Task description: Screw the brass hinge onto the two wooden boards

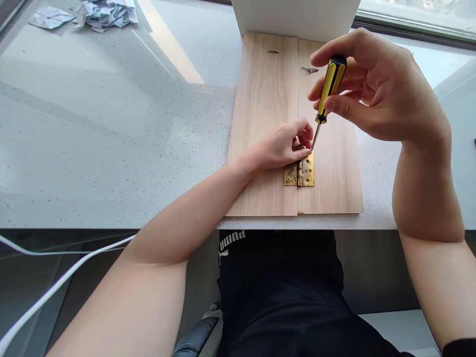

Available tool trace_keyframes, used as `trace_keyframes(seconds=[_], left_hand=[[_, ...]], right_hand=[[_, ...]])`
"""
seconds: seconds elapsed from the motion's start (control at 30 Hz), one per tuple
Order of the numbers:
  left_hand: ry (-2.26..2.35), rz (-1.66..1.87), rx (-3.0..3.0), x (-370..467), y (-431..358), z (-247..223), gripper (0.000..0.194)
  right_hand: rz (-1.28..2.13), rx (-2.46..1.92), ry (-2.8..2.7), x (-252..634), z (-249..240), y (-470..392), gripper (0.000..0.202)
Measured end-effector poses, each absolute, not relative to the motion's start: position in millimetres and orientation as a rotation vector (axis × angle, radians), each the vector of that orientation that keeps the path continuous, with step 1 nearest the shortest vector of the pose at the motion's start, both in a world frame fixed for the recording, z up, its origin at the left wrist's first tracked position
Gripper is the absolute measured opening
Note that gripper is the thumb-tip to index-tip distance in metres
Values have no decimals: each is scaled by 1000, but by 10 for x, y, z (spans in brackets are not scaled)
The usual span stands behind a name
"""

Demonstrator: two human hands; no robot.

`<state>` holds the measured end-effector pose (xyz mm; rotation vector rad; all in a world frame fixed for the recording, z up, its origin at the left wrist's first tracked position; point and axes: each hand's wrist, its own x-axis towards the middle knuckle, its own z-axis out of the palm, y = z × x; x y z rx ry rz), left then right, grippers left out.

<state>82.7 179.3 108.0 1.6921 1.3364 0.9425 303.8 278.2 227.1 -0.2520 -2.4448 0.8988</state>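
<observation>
My right hand (386, 89) grips the yellow and black handle of a screwdriver (332, 82) between thumb and fingers. The shaft slants down to the top right corner of a brass butt hinge (307, 173). My left hand (284, 144) rests over the hinge's upper part, its fingers curled and its thumb against the screwdriver's tip. Whatever those fingertips pinch is hidden. The hinge lies open across the seam between a left wooden board (260, 99) and a right wooden board (334, 183). A screw head shows in its lower left hole; several holes on the right leaf look bare.
Loose screws (310, 70) lie on the right board, and another screw (273, 52) on the left one. A white box-like block (293, 17) stands behind the boards. Crumpled paper (107, 15) sits at the speckled counter's (111, 124) far left. A white cable (55, 287) hangs below its edge.
</observation>
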Motion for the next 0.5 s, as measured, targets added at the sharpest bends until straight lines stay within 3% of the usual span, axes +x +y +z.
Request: trace_keyframes(seconds=[0.2, 0.5], left_hand=[[1300, 958, 1693, 819, 1782, 1090, 36], [1340, 946, 1683, 834, 1792, 1106, 35]], right_hand=[[701, -407, -2449, 3050, 2309, 2710, 32], [498, -412, -2528, 3051, 2401, 2552, 38]])
